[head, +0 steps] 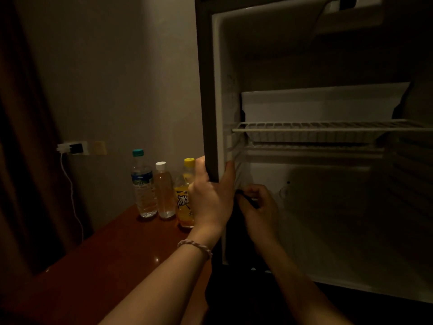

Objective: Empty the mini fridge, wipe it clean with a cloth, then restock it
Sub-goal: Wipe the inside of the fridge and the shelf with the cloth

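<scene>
The mini fridge [328, 207] stands open on the right, its white inside holding only a wire shelf [328, 127] and a white tray [321, 104]. My left hand [210, 195] grips the fridge's left front edge [208, 90], thumb outside and fingers inside. My right hand [255, 202] is just inside the lower compartment, curled round a dark cloth [234, 231] that hangs down against the left inner wall. Three bottles stand on the table to the left: a water bottle [143, 184], a pale pink drink [164, 191] and a yellow drink [185, 195].
A reddish-brown table [105, 254] carries the bottles beside the fridge. A wall socket with a white charger and cable [70, 147] sits on the wall behind. A dark curtain [21, 137] hangs at the far left. The room is dim.
</scene>
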